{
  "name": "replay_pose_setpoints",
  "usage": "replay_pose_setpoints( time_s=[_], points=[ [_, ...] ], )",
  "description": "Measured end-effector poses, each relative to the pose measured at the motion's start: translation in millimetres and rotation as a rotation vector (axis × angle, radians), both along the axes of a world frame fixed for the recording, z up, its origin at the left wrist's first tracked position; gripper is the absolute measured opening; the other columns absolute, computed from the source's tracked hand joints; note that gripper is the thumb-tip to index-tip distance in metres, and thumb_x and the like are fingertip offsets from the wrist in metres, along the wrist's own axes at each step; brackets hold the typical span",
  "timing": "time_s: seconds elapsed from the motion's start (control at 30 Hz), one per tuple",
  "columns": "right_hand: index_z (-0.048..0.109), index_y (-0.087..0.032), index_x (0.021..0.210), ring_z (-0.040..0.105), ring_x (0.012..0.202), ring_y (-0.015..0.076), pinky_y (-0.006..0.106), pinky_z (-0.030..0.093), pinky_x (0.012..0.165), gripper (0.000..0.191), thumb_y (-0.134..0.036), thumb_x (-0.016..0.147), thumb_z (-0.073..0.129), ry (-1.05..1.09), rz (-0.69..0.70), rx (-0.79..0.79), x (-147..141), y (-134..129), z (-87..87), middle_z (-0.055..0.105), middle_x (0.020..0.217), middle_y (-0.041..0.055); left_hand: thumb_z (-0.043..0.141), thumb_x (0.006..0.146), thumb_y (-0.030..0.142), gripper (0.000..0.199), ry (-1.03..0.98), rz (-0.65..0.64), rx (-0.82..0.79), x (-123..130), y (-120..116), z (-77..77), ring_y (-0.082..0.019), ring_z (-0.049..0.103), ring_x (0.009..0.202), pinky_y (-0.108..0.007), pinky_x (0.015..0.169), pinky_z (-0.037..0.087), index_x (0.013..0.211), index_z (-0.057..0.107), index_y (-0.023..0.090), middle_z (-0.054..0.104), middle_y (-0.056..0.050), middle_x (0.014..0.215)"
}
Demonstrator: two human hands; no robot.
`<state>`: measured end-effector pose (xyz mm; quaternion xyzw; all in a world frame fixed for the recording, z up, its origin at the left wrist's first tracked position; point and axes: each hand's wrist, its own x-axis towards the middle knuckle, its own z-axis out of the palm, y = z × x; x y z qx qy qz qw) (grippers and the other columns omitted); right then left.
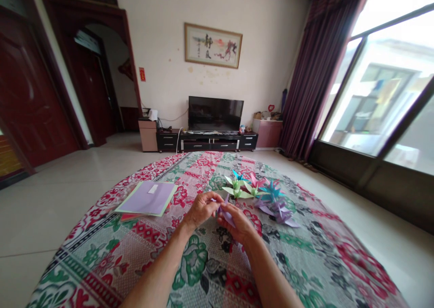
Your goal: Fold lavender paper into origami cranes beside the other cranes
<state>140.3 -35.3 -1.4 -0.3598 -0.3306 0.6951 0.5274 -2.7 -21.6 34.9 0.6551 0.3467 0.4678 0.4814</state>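
Between my two hands is a folded purple origami crane (228, 218), held over the table and partly covered by my fingers. My left hand (202, 210) pinches one end of it with thumb and forefinger. Around its other side, the fingers of my right hand (237, 222) are closed. Just beyond and to the right lie several finished paper cranes: light green ones (238, 191), blue ones (272, 191), pink ones (257, 180) and purple ones (280, 210). A stack of square coloured paper (145, 199), purple sheet on top, lies to the left with a small white scrap (153, 189) on it.
A patterned cloth (135, 254) covers the round table. Past its far edge stand a low TV cabinet (210, 144) and a television (216, 114). A curtain (305, 73) and windows are on the right, doors (34, 82) on the left.
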Motion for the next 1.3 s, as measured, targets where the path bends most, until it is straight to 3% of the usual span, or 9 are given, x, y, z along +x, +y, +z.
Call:
replay_pose_setpoints(
  time_s=[0.6,0.77,0.87,1.03,1.17,1.3],
  points=[
    [0.062,-0.018,0.078,0.055,0.056,0.0078,0.020,0.047,0.058,0.022,-0.032,0.065,0.072,0.001,-0.007,-0.021,-0.3,-1.3,2.9,0.061,0.066,-0.0023,0.052,0.071,0.022,0.018,-0.008,-0.005,0.024,-0.3,1.7,-1.9,-0.008,0.046,0.044,-0.020,0.049,0.037,0.078,0.066,0.014,0.049,0.004,0.045],
    [0.063,-0.019,0.084,0.059,0.067,0.0116,0.023,0.049,0.061,0.026,-0.039,0.069,0.068,-0.022,-0.008,0.018,1.3,-2.1,7.7,0.064,0.080,0.0018,0.052,0.071,0.023,0.016,-0.030,0.084,0.021,0.2,2.7,-1.8,-0.008,0.047,0.044,-0.019,0.049,0.038,0.075,0.065,0.014,0.051,0.004,0.046],
    [0.062,-0.021,0.092,0.060,0.079,0.0163,0.025,0.048,0.061,0.034,-0.044,0.068,0.066,-0.171,-0.136,0.057,3.3,0.0,12.6,0.064,0.092,0.0036,0.054,0.070,0.025,0.015,-0.036,0.169,0.035,1.0,3.9,-1.5,-0.009,0.048,0.044,-0.019,0.048,0.038,0.075,0.064,0.015,0.051,0.004,0.045],
    [0.064,-0.020,0.088,0.057,0.082,0.0181,0.029,0.044,0.074,0.030,-0.040,0.066,0.064,-0.600,-0.607,0.322,2.8,4.9,20.9,0.063,0.088,0.0044,0.055,0.070,0.026,0.017,-0.038,0.240,0.070,3.2,4.6,-2.5,-0.007,0.050,0.045,-0.019,0.047,0.040,0.079,0.063,0.015,0.061,0.001,0.063],
    [0.067,-0.023,0.076,0.056,0.081,0.0190,0.030,0.041,0.078,0.013,-0.032,0.069,0.061,-0.899,-0.616,0.596,-3.0,-1.9,34.8,0.063,0.081,0.0031,0.055,0.072,0.027,0.021,0.022,0.244,0.107,5.8,5.9,-8.3,-0.007,0.051,0.046,-0.018,0.046,0.040,0.088,0.063,0.015,0.062,0.000,0.067],
    [0.068,-0.025,0.077,0.057,0.080,0.0189,0.030,0.040,0.076,0.011,-0.028,0.070,0.060,-1.059,-0.565,0.656,-6.9,-9.0,43.9,0.064,0.083,0.0031,0.053,0.073,0.026,0.024,0.039,0.221,0.120,9.7,7.7,-15.5,-0.007,0.051,0.046,-0.018,0.046,0.040,0.092,0.063,0.016,0.062,0.000,0.066]
  ],
)
